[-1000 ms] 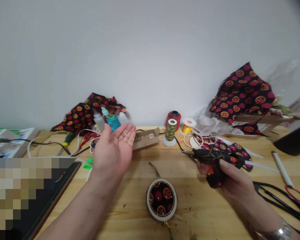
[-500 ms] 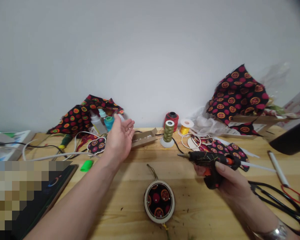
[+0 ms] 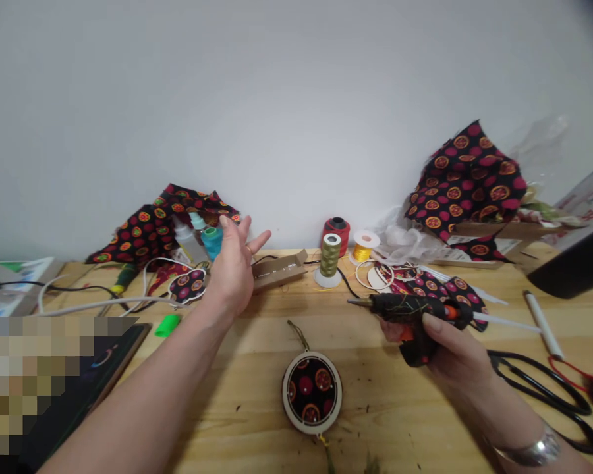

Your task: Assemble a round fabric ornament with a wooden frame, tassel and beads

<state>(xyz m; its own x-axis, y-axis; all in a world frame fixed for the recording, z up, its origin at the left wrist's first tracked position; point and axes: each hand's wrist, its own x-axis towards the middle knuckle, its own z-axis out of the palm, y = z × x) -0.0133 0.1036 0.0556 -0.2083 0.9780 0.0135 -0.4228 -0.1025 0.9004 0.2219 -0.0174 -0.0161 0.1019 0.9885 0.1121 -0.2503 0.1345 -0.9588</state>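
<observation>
My left hand (image 3: 234, 266) is raised over the back of the table with fingers spread and nothing in it, near a small open cardboard box (image 3: 279, 270) and a teal thread spool (image 3: 211, 242). My right hand (image 3: 445, 342) is wrapped round a black glue gun (image 3: 405, 313), whose nozzle points left and whose white glue stick sticks out at the right. Between my forearms, a round wooden-rimmed ornament (image 3: 311, 393) with dark patterned fabric lies flat, a cord loop at its top and yellow thread at its bottom.
Olive (image 3: 331, 257), red (image 3: 340, 232) and yellow (image 3: 362, 252) spools stand by the wall. Patterned fabric (image 3: 467, 181) is heaped at both sides. A tablet (image 3: 89, 395), a green cap (image 3: 167, 325), a white pen-like tool (image 3: 543, 326) and a black cable (image 3: 538, 388) also lie around.
My left hand's fingers have spread further apart. My right hand still holds the glue gun. The whole view has shifted slightly.
</observation>
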